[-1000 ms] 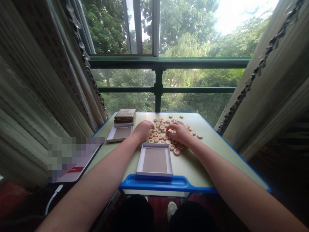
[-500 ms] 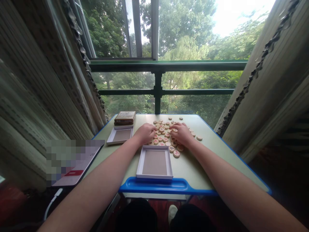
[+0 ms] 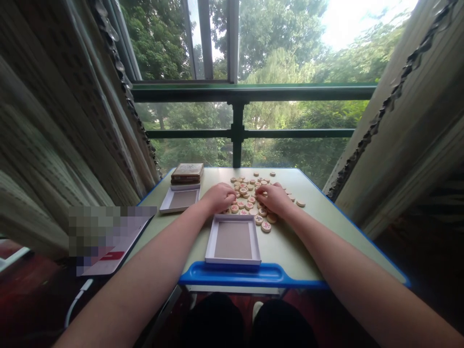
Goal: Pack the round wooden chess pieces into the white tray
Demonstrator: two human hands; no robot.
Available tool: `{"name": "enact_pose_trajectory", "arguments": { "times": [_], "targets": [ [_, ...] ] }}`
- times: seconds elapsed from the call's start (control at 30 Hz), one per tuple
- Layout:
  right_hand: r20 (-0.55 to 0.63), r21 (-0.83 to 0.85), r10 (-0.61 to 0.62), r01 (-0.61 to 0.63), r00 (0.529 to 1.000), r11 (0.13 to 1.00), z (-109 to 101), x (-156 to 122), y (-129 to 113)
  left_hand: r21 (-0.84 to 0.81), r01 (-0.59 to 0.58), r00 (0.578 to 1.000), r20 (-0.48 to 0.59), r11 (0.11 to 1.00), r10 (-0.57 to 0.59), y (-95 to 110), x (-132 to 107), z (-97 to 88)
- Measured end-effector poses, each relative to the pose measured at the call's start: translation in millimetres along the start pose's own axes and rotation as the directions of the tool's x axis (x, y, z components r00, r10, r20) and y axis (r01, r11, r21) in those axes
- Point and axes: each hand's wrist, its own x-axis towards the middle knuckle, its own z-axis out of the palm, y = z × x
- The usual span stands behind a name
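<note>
Round wooden Chinese chess pieces (image 3: 249, 205) with red or dark characters lie in a loose pile mid-table, some on top of others. At the pile's left edge is my left hand (image 3: 219, 197), fingers curled together; whatever is inside them is hidden. My right hand (image 3: 275, 198) reaches over the pile's right side, thumb and fingers bent inward around a chess piece partly covered by the fingers. Nearest me, a shallow white open box (image 3: 233, 239) with a grey-brown bottom stands between my forearms, just in front of the pile.
A second shallow tray (image 3: 180, 198) sits at the back left, beside a stacked wooden-looking box (image 3: 187, 173). The pale table (image 3: 311, 241) has a blue rim. At the left is a partly blurred flat device (image 3: 119, 253) with a white cable (image 3: 78, 295). Curtains flank the window.
The fingers of my right hand have shifted slightly over the pieces, and my left hand stays by the pile's left edge. The whole view has tipped slightly.
</note>
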Motion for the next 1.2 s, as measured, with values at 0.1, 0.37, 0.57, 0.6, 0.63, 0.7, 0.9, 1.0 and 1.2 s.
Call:
{"name": "enact_pose_trajectory", "arguments": {
  "times": [0.1,0.37,0.57,0.6,0.63,0.7,0.9,1.0,1.2],
  "targets": [
    [-0.013,0.0,0.012,-0.012,1.0,1.0,1.4,1.4,1.3,-0.024,-0.011,1.0,0.011,1.0,0.011,-1.2,0.2,0.0],
    [0.031,-0.012,-0.066,0.066,0.997,0.998,1.5,0.3,0.2,-0.022,0.008,1.0,-0.027,1.0,-0.008,-0.6,-0.9,1.6],
    [-0.039,0.024,-0.103,0.104,0.994,0.994,0.8,1.1,-2.3,-0.003,0.009,1.0,-0.03,1.0,-0.009,-0.3,-1.2,-0.4],
    [-0.056,0.031,-0.121,0.122,0.991,0.992,0.8,1.4,-2.7,0.001,0.011,1.0,-0.028,1.0,-0.011,0.4,-1.3,-0.6],
    [-0.07,0.042,-0.139,0.142,0.988,0.989,0.8,1.7,-3.0,0.005,0.013,1.0,-0.025,1.0,-0.013,1.1,-1.4,-0.8],
    [-0.093,0.076,-0.169,0.177,0.981,0.981,1.2,2.2,-3.0,0.022,0.016,1.0,-0.02,1.0,-0.015,1.7,-1.5,-0.7],
    [-0.082,0.165,-0.193,0.204,0.978,0.965,1.8,1.5,-2.2,0.059,0.008,1.0,-0.028,0.998,-0.006,-0.1,-1.8,0.0],
    [-0.046,0.178,-0.173,0.178,0.984,0.968,0.6,0.8,-3.1,0.07,0.013,0.999,-0.033,0.997,-0.011,1.0,-1.8,-1.0],
    [-0.01,0.178,-0.191,0.189,0.982,0.966,-5.8,-1.9,-6.3,0.059,0.001,0.999,-0.04,0.998,0.002,5.0,-3.5,-3.0]
  ]
}}
